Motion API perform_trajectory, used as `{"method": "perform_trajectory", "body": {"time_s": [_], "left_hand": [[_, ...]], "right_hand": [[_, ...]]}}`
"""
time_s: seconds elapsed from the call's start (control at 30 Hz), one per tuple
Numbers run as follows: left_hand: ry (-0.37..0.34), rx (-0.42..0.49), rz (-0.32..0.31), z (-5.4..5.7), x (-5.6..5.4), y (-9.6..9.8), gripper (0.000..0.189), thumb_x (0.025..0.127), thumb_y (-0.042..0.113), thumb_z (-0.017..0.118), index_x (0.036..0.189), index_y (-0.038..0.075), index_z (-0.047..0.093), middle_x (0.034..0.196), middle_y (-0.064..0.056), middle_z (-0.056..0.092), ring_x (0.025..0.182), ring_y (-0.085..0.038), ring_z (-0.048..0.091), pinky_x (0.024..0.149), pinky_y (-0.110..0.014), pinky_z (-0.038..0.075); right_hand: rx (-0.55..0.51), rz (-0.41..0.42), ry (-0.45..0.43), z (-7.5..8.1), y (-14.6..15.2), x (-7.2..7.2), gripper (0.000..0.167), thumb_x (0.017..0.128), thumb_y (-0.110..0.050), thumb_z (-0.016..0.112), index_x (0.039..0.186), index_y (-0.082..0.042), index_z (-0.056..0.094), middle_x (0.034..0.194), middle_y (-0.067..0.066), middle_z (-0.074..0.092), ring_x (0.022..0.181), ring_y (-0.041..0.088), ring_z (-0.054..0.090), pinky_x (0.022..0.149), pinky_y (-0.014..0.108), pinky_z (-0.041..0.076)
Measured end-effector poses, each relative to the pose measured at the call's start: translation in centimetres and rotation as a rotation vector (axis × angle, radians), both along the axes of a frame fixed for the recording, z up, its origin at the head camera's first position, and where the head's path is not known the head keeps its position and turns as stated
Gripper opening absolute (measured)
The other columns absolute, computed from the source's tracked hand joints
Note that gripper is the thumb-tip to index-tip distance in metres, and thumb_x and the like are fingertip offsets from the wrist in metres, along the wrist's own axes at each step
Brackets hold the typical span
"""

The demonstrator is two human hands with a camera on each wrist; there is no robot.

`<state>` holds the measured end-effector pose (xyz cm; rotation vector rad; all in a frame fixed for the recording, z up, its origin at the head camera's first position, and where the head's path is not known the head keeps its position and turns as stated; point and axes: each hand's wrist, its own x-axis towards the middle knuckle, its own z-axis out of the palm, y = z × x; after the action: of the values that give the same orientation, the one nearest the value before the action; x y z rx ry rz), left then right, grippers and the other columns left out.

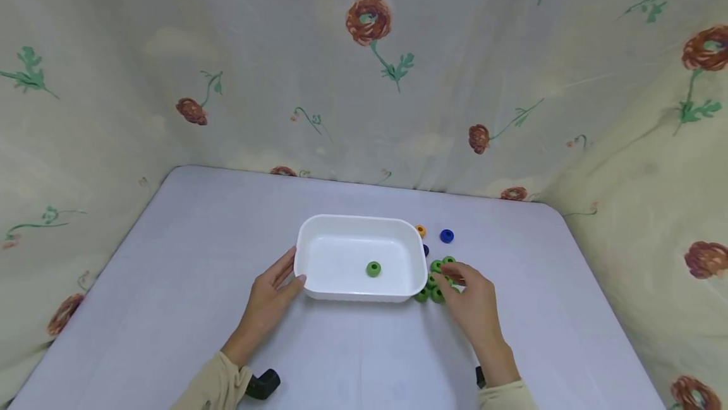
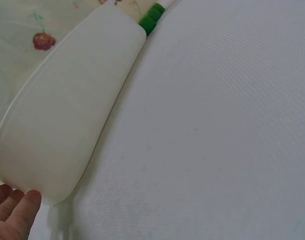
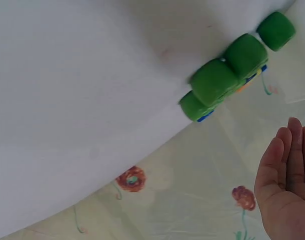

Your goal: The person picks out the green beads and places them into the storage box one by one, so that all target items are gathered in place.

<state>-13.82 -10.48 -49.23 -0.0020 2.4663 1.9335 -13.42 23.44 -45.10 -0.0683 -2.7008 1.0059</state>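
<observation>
A white plastic tub (image 1: 361, 223) stands on the table with one green bead (image 1: 373, 269) inside. My left hand (image 1: 272, 294) holds the tub's left end, thumb at the rim of the near corner. In the left wrist view, fingertips (image 2: 28, 205) press against the outer wall. My right hand (image 1: 471, 296) is over a cluster of green beads (image 1: 423, 295) beside the tub's right end, thumb and fingers apart. It partly covers the cluster in the head view. In the right wrist view, its fingers (image 3: 296, 155) are extended and no bead shows in them.
Behind the cluster lie a blue bead (image 1: 447, 236), an orange bead (image 1: 421, 230) and a dark blue bead (image 1: 426, 250) partly hidden by the tub. A white cloth covers the table (image 1: 364, 353). Flowered curtains (image 1: 318, 69) enclose its back and sides.
</observation>
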Motion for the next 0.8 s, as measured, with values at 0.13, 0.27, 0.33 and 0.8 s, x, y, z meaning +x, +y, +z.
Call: {"method": "perform_trajectory", "body": {"time_s": [0.13,0.27,0.33,0.8], "left_hand": [[-0.004,0.003,-0.008,0.0,-0.2,0.0,0.062,0.099,0.016,0.063,0.156,0.012,0.037,0.161,-0.007,0.040,0.148,-0.026,0.041,0.119,-0.037,0.038],[-0.013,0.009,-0.009,0.0,-0.2,0.0,0.062,0.099,0.016,0.063,0.156,0.013,0.037,0.161,-0.006,0.039,0.148,-0.025,0.041,0.119,-0.036,0.038],[-0.028,0.012,-0.005,0.1,-0.1,-0.1,0.062,0.099,0.017,0.063,0.156,0.014,0.037,0.161,-0.005,0.040,0.148,-0.023,0.041,0.119,-0.036,0.038],[-0.024,0.017,-0.006,-0.1,0.0,-0.1,0.062,0.099,0.017,0.063,0.156,0.013,0.037,0.161,-0.006,0.039,0.149,-0.024,0.041,0.119,-0.037,0.038]], "right_hand": [[0.020,-0.026,0.006,-0.3,0.9,0.1,0.023,0.090,-0.013,0.075,0.110,-0.001,0.073,0.107,0.015,0.076,0.100,0.031,0.070,0.091,0.046,0.059],[0.031,-0.043,-0.049,-0.8,1.7,0.2,0.026,0.092,-0.015,0.073,0.114,0.000,0.071,0.110,0.018,0.075,0.103,0.032,0.069,0.094,0.048,0.058],[0.025,-0.050,-0.080,-1.2,2.2,0.3,0.026,0.093,-0.015,0.072,0.114,0.000,0.071,0.111,0.019,0.074,0.104,0.034,0.068,0.095,0.049,0.058],[0.037,-0.087,-0.152,-2.6,3.3,0.2,0.027,0.091,-0.016,0.073,0.113,-0.001,0.071,0.110,0.018,0.074,0.103,0.033,0.067,0.095,0.050,0.056]]}}
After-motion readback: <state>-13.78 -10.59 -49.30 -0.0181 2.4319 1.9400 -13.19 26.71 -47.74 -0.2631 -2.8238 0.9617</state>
